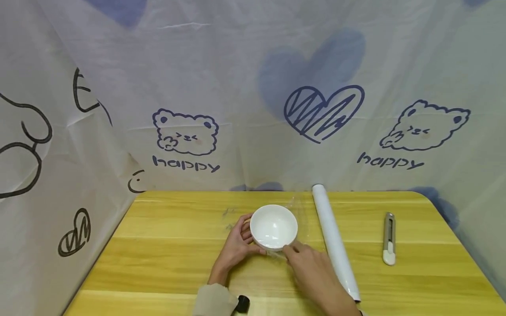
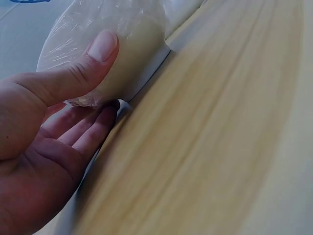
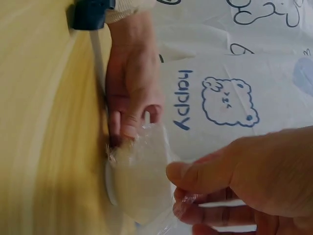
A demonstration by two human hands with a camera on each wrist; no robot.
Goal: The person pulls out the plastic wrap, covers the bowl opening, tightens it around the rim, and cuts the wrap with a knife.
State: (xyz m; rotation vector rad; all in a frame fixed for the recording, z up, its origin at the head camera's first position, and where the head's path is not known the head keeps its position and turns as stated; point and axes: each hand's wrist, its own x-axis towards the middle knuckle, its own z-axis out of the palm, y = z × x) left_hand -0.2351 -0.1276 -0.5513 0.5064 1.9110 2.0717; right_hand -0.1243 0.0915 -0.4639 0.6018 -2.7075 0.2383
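A white bowl (image 1: 273,227) sits on the wooden table, its side covered in clear plastic wrap (image 2: 105,22). My left hand (image 1: 236,245) holds the bowl from the left; in the left wrist view its thumb presses the wrapped side while the fingers curl low beneath it. At the bowl's near right edge is my right hand (image 1: 312,268). The right wrist view shows its thumb and fingers bent around a gathered bit of the wrap close to the bowl's wall. How the wrap lies on the far side is hard to make out.
To the right of my right hand lies a long white roll (image 1: 336,241), running from the table's back edge toward me. Farther right rests a utility knife (image 1: 389,239). A printed cloth (image 1: 253,96) hangs behind the wooden table (image 1: 166,254).
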